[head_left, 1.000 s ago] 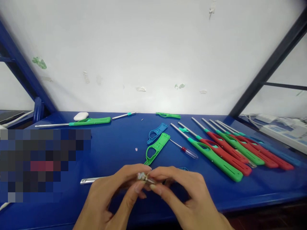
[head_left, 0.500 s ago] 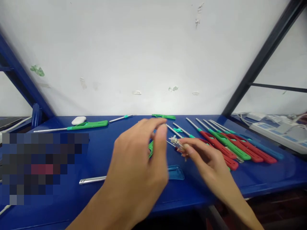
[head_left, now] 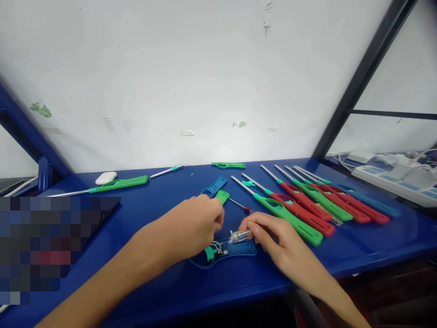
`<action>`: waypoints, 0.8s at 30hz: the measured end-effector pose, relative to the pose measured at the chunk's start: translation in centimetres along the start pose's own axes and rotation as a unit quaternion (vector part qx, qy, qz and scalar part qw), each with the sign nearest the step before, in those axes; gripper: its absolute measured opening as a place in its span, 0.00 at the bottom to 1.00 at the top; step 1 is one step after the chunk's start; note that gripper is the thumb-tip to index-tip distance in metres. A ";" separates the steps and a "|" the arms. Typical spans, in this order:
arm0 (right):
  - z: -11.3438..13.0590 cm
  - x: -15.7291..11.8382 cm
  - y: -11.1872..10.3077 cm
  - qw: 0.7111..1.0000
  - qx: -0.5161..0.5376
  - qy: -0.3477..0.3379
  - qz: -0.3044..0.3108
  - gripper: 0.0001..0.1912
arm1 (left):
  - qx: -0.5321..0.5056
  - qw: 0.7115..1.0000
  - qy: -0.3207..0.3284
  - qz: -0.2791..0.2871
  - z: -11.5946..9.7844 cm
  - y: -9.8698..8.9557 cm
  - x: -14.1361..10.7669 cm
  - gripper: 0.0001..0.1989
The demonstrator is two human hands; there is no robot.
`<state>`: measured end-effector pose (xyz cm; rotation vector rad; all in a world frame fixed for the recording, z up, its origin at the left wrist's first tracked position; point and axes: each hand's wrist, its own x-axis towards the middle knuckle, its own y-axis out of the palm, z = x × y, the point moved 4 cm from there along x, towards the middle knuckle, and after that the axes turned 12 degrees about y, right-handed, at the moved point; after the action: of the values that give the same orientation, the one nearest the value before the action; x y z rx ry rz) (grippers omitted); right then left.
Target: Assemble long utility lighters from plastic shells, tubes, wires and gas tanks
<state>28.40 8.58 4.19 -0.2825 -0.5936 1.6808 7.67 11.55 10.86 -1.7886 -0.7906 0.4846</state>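
My right hand [head_left: 276, 234] pinches a small clear lighter fuel tank [head_left: 241, 235] with a whitish valve end pointing left. The tank is above the blue lighter half-shell [head_left: 244, 249], which lies open on the table. White wires [head_left: 217, 247] and a teal trigger [head_left: 210, 253] show in the shell's left part. My left hand [head_left: 201, 223] is over the shell's left end with its fingers curled together; whatever they grip, if anything, is hidden. Beyond it lie a blue shell piece [head_left: 218, 183] and a green shell piece [head_left: 222, 197]. A thin screwdriver [head_left: 246, 209] with a red handle rests near my right fingers.
Several red, green and blue stick lighters [head_left: 307, 205] lie in a row at right. A green lighter [head_left: 126, 182], a white case [head_left: 105, 177] and a loose metal tube [head_left: 167, 171] are at left. A power strip [head_left: 392, 184] sits far right, beside the rack post [head_left: 348, 91].
My right hand has lowered the fuel tank to above the blue half-shell. My left hand has come down, its fingers more curled, uncovering the shell's inside. The camera view has shifted slightly.
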 end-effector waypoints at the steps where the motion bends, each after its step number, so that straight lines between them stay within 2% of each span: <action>1: 0.0 -0.1 0.1 1.000 -0.010 -0.005 0.003 0.20 | -0.023 1.000 -0.003 0.018 0.6 0.0 -0.3 0.12; 3: -0.2 -0.1 0.2 1.000 -0.020 -0.005 0.004 0.19 | -0.067 0.997 -0.006 0.049 1.7 0.3 -0.7 0.11; 6: -0.4 -0.2 0.4 1.000 -0.027 0.000 0.007 0.18 | -0.108 0.992 -0.015 0.060 2.8 1.2 -1.1 0.11; 12: -0.5 -0.2 0.5 0.999 -0.038 0.013 0.019 0.18 | -0.145 0.986 -0.022 0.074 3.1 2.1 -0.9 0.10; 18: -0.7 -0.3 0.6 0.999 -0.041 0.011 0.018 0.17 | -0.129 0.990 -0.026 0.060 3.0 2.0 -1.1 0.08; 24: -0.4 -0.2 0.6 0.999 -0.045 0.004 0.019 0.16 | -0.101 0.993 -0.041 0.052 3.3 3.1 -2.0 0.08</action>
<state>28.16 8.47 3.51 -0.3666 -0.6635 1.6907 4.95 11.68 6.74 -2.0146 -0.8313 0.5665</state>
